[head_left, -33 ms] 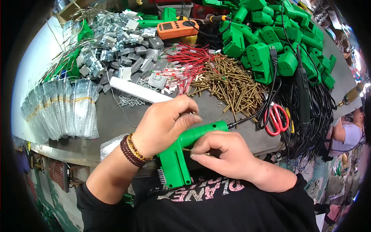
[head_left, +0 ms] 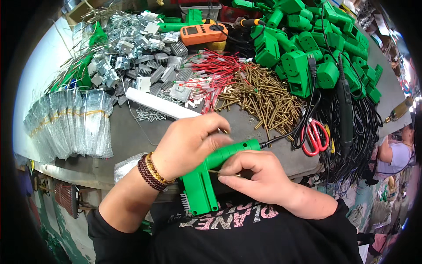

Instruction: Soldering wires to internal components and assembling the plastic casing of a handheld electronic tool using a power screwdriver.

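A green plastic tool housing (head_left: 200, 189) lies in front of me, its handle (head_left: 239, 147) pointing to the far right and a black cable running out of the end. Over the upper left of the housing is my left hand (head_left: 187, 141), closed in a pinch; a small brass-coloured tip peeks out between thumb and fingers. My right hand (head_left: 263, 178) sits just below the handle, thumb and forefinger pinching a thin brass pin (head_left: 213, 171). Its near end points at the housing's side; whether it touches cannot be made out. Grey metal fins (head_left: 185, 202) stick out at the housing's left edge.
Beyond my hands lie piles of brass pins (head_left: 263, 97), red wires (head_left: 215, 66), metal brackets (head_left: 136, 33) and green housings (head_left: 303, 57). A white bar (head_left: 158, 103), an orange meter (head_left: 204, 34), red-handled scissors (head_left: 315, 138), black cables (head_left: 347, 154) and clear bags (head_left: 72, 127) surround them.
My left fingertips have shifted slightly to the right, and the brass-coloured tip shows more. My right hand keeps its pinch in nearly the same spot.
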Motion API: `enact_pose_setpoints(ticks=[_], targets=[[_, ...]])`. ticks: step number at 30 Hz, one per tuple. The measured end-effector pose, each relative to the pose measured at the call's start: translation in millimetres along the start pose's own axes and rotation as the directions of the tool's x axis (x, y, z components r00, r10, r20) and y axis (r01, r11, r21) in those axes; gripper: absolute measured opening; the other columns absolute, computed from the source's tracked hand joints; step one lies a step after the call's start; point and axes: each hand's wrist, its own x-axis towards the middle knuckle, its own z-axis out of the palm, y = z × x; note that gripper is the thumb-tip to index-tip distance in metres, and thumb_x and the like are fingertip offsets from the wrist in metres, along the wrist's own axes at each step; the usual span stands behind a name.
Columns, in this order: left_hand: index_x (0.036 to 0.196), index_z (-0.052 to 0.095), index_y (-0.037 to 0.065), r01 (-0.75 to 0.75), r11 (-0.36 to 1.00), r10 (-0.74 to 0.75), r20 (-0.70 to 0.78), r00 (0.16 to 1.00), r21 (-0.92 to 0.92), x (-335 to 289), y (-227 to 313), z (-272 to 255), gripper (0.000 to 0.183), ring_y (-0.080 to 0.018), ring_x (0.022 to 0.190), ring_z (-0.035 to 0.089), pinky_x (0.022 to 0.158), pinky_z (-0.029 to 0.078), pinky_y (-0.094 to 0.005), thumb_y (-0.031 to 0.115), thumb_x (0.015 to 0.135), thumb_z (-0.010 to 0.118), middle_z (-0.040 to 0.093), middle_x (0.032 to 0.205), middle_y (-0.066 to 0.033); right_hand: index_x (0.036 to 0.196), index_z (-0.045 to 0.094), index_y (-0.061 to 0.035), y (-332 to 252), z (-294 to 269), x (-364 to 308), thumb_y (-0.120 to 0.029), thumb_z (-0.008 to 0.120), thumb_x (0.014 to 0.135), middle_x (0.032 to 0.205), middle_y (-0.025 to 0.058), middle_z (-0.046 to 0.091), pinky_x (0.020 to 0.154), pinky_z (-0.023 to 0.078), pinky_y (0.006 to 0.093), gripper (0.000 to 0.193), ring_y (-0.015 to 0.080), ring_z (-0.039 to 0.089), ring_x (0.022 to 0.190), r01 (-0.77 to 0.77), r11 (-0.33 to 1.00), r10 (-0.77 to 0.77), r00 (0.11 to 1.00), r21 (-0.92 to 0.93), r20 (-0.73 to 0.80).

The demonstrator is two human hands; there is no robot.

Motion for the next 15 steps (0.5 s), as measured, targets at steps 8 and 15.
enact_pose_setpoints(ticks=[8, 15], targets=[[0.108, 0.064, 0.006, 0.003, 0.995, -0.017, 0.14, 0.99, 0.098, 0.2, 5.4, -3.2, 0.022, -0.0358, 0.096, 0.065, 0.083, 0.052, -0.0424, 0.012, 0.087, 0.068, 0.068, 0.099, -0.0146, 0.089, 0.069, -0.0105, 1.7, 10.0, 5.8, -0.007, 0.071, 0.072, 0.084, 0.0018, 0.064, 0.059, 0.05, 0.032, 0.018, 0.0192, 0.062, 0.071, 0.36, 0.585, -0.449, 0.89, -0.727, 0.08], [0.089, 0.064, 0.006, -0.042, 0.988, 0.038, 0.034, 0.999, 0.146, -6.8, 2.6, -1.4, 0.014, -0.0343, 0.086, 0.062, 0.077, 0.051, -0.0435, 0.018, 0.085, 0.07, 0.059, 0.087, -0.0108, 0.092, 0.072, -0.0076, 4.6, 14.2, 14.8, -0.003, 0.069, 0.073, 0.086, 0.0048, 0.063, 0.06, 0.05, 0.0332, 0.02, 0.0229, 0.061, 0.071, 0.435, 0.611, -0.504, 0.858, -0.661, 0.1]])
